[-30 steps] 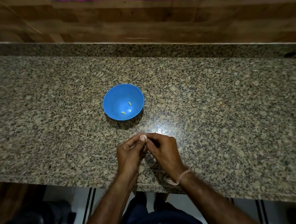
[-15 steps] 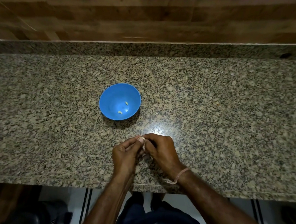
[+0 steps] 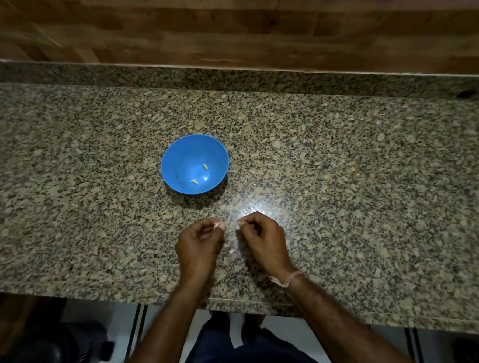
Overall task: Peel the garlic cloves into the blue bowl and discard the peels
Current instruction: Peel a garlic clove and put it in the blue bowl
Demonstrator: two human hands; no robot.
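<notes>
On the granite counter [image 3: 65, 192] the blue bowl [image 3: 175, 157] holds two peeled cloves [image 3: 194, 182]. Nearer the edge, the left hand [image 3: 200, 245] curls its fingers, pinching a garlic clove [image 3: 218, 225]. A peel scrap [image 3: 233, 252] lies between the hands. The right hand [image 3: 261, 239], just apart, pinches a small pale bit [image 3: 239, 223].

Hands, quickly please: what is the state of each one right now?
Left hand: closed, pinching a garlic clove.
Right hand: closed, pinching a small pale piece, probably peel.
</notes>
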